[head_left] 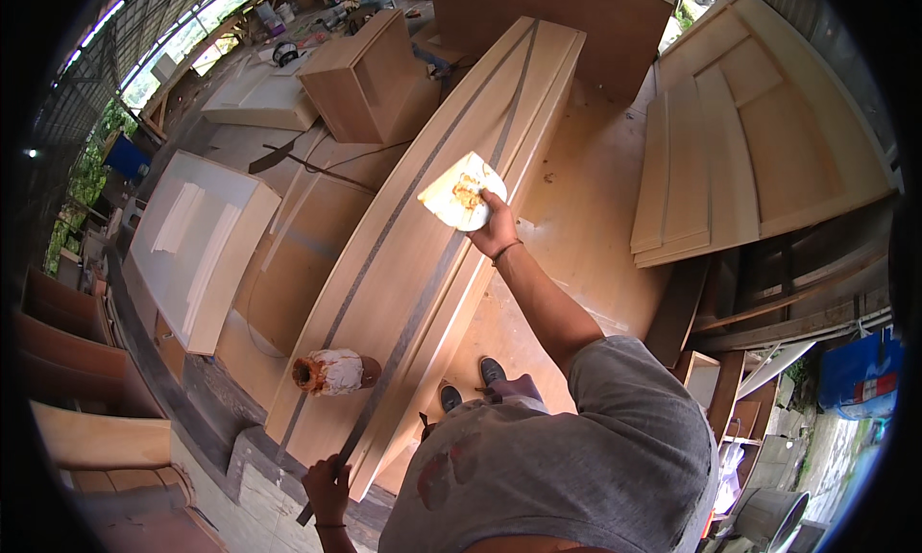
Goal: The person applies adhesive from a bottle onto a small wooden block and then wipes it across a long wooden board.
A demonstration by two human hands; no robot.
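Observation:
A long pale wooden panel (413, 236) stretches away in front of me, on top of another board. Near its close end, my left hand (327, 492) is closed around a dark narrow strip (370, 409), which runs up along the panel. A second dark strip (384, 236) lies along the panel's left side. Over the panel's middle, my right hand (496, 225) grips a flat white piece with one rounded edge (449, 183), smeared with orange-brown paste. A white-sided container (336, 372) with an orange-brown crusted mouth sits on the panel's near part.
Left of the panel is a pale box-like cabinet piece (197, 246); a wooden box (360, 78) stands beyond it. Large panels (759, 140) lean at the right. My shoes (492, 371) are close by the panel's right side. Blue container (858, 375) at far right.

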